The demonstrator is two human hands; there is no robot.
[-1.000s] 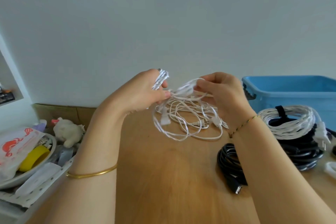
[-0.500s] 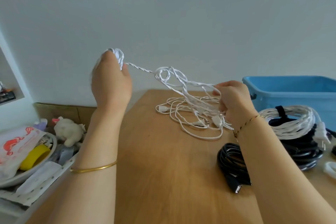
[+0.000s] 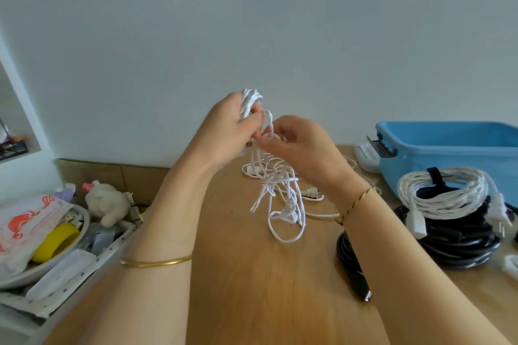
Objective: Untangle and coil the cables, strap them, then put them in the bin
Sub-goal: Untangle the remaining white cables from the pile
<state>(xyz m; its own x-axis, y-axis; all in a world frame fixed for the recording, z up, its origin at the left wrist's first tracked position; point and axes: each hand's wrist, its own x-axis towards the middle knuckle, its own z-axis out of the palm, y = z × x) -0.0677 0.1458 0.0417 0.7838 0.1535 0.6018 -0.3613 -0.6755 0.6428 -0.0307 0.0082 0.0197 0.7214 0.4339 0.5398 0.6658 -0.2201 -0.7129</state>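
Observation:
A tangled white cable point(image 3: 280, 199) hangs from both hands above the wooden table point(image 3: 252, 288); its lower loops and a plug trail onto the wood. My left hand point(image 3: 227, 131) grips a small bunch of coiled white turns that sticks out above its fingers. Right beside it, my right hand point(image 3: 297, 143) pinches a strand of the same cable. The blue bin point(image 3: 448, 145) stands at the right rear of the table.
A strapped white coil point(image 3: 443, 190) lies on a black coil point(image 3: 459, 241) in front of the bin. Another black cable point(image 3: 353, 269) with a USB end lies under my right forearm. Left of the table sits a tray of clutter with a plush toy point(image 3: 108, 202) and yellow tape point(image 3: 56, 242).
My left hand, which had pulled up and left with a stretched strand, has come back to the middle and meets my right hand. The tangle is lifted higher and hangs narrower.

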